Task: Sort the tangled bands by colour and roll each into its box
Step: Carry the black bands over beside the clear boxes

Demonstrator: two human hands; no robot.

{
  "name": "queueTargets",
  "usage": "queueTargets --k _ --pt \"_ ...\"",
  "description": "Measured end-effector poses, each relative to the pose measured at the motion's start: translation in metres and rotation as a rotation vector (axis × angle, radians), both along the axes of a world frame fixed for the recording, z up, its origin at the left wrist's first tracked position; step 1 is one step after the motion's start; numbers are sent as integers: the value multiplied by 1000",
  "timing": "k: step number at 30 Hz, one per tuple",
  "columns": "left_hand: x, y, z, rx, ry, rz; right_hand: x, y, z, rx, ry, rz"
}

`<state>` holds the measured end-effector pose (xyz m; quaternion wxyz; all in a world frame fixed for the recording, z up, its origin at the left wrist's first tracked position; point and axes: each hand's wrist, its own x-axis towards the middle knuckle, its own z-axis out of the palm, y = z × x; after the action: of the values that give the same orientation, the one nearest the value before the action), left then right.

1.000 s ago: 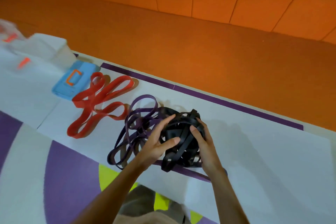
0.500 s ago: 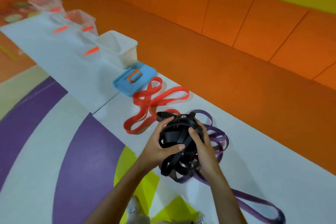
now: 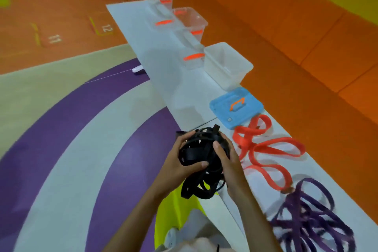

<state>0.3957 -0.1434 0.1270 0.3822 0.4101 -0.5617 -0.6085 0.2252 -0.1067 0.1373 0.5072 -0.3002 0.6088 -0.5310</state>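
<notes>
Head view: left hand (image 3: pixel 177 162) and right hand (image 3: pixel 228 161), fingers curled round the black band bundle (image 3: pixel 196 151), hold it over the table's (image 3: pixel 163 57) near edge. Likely step: rolling black. The next move calls for a carry to the far open box (image 3: pixel 227 65).
</notes>
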Motion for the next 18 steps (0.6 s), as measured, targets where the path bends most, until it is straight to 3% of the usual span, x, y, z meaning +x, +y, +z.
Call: queueTargets --k 8,18 --pt "76 -106 -5 42 -8 236 75 -151 -12 -12 3 232" --pt "133 -318 14 45 -62 343 133 -383 -6 -40 -25 320"
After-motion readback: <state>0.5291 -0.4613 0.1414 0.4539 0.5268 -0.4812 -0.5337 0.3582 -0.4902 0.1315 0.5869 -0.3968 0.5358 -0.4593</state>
